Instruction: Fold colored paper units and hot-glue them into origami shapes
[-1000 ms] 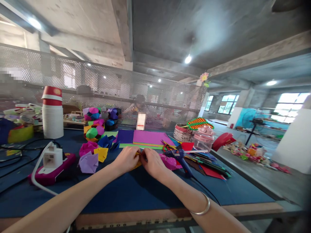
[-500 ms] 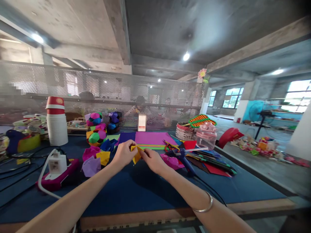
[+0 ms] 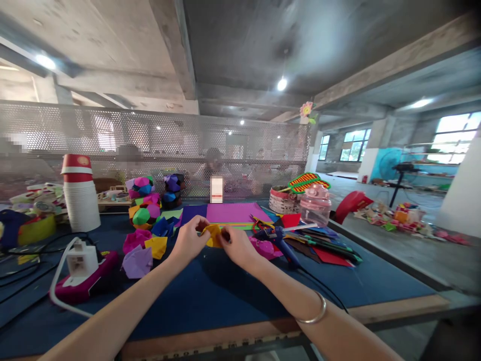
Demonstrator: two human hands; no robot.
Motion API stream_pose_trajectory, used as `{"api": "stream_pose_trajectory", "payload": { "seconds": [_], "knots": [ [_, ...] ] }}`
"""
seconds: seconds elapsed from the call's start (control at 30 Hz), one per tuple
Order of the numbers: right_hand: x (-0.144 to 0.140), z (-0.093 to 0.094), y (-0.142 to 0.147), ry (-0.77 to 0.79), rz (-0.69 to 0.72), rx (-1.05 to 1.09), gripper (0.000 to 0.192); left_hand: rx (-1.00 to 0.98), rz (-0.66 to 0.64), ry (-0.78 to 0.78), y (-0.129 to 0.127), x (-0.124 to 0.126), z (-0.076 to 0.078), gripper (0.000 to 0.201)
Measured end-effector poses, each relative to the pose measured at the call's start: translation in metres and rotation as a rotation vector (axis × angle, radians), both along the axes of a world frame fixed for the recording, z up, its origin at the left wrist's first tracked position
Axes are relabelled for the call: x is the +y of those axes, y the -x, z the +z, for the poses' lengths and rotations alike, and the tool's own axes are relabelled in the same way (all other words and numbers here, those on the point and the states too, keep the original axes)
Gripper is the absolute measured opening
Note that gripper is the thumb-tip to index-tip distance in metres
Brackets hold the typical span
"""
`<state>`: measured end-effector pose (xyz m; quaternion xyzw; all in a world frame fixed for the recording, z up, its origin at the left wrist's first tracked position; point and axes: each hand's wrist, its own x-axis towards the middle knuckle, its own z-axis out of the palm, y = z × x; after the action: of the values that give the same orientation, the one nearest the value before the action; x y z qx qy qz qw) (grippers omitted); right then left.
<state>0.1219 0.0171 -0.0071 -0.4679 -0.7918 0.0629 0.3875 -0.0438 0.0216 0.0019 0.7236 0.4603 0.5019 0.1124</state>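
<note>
Evidently mid-fold, the left hand (image 3: 187, 241) and right hand (image 3: 236, 245) pinch a small, partly creased yellow paper piece (image 3: 213, 234), fingers closed on it, several finished folded paper units (image 3: 145, 246) lying beside.

Looking matt and papery: yellow fold (image 3: 214, 235), purple sheet (image 3: 235, 212). Showing soft blue cloth over worktop (image 3: 210, 296), bare wood at edge. Gleaming smooth metal: bangle (image 3: 313, 315). Shining clear plastic: jar (image 3: 314, 209).

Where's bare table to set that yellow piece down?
Bare blue mat lies between the forearms, from the hands to the near wooden edge. Another patch sits right of the glue gun cord. Crowded: folded paper pieces left of the left hand, glue gun and paper scraps beside the right hand.
</note>
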Motion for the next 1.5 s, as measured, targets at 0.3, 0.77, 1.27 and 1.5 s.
{"api": "stream_pose_trajectory", "payload": {
  "seconds": [0.3,0.77,1.27,1.5],
  "knots": [
    [-0.001,0.002,-0.006,-0.147,-0.045,-0.149,0.011,0.151,-0.143,0.037,-0.008,-0.008,-0.002,0.027],
    [-0.011,0.009,-0.002,-0.292,-0.030,-0.264,0.016,-0.011,-0.203,0.199,0.000,0.011,-0.013,0.024],
    [-0.006,0.021,-0.009,-0.020,0.042,0.284,0.024,-0.127,-0.264,0.245,-0.001,0.009,-0.009,0.024],
    [-0.086,0.030,-0.049,-0.066,-0.004,0.061,0.011,-0.271,-0.250,0.365,0.002,0.007,-0.007,0.024]
  ]
}}
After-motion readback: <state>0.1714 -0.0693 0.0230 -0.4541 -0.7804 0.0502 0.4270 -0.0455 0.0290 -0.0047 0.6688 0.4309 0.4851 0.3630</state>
